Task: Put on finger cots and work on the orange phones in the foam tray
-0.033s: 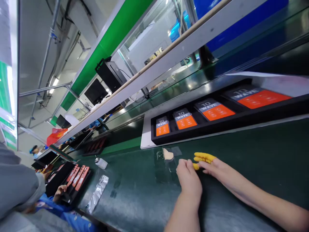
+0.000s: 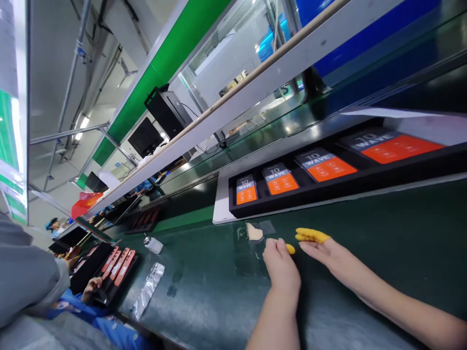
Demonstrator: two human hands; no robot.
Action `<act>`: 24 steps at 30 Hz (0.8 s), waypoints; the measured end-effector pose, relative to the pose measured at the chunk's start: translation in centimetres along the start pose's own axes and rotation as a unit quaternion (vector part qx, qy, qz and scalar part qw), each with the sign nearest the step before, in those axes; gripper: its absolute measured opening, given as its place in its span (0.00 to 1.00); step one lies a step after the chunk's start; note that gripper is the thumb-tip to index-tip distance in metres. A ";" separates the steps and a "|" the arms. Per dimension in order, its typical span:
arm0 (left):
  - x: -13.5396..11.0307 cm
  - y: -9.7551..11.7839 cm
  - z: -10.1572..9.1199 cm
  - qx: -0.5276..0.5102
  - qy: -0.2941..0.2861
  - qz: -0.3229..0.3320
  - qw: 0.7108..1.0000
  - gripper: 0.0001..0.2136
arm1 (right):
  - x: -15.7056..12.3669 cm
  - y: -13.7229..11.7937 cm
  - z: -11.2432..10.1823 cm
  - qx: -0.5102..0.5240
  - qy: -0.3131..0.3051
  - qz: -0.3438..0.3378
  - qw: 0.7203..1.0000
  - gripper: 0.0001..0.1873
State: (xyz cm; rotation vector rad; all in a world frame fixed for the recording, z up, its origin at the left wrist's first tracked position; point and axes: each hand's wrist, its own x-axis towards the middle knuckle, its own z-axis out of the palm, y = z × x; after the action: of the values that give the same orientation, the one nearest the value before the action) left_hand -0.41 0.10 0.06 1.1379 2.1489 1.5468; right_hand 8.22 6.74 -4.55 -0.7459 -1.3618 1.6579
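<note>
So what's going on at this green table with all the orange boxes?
A person rests both bare hands on a dark green work surface. The right hand wears yellow rubber finger covers; the left hand lies beside it, one yellow-capped fingertip between them. In front of the hands lie clear film pieces. Behind those, a black tray holds four boxes with orange and grey "10 WAVE" labels. At far left, another person's hand handles reddish items.

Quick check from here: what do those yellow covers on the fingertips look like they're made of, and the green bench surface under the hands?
Yellow finger cots: likely thin latex or rubber, matte, clinging snugly to the right hand fingertips. Green bench surface: probably a rubbery or vinyl mat, smooth with soft glossy reflections. Left hand rests bare on it.
</note>
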 end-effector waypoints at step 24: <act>1.3 -0.9 -0.3 -0.280 -0.068 -0.108 0.951 0.23 | -3.1 -3.5 0.6 -0.252 -0.156 -0.231 0.927 0.33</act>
State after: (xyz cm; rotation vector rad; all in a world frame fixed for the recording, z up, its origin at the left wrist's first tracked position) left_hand -1.79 0.72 -0.33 0.7615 1.5297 1.7509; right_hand 9.97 3.85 -1.23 -0.3904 -2.0527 1.0856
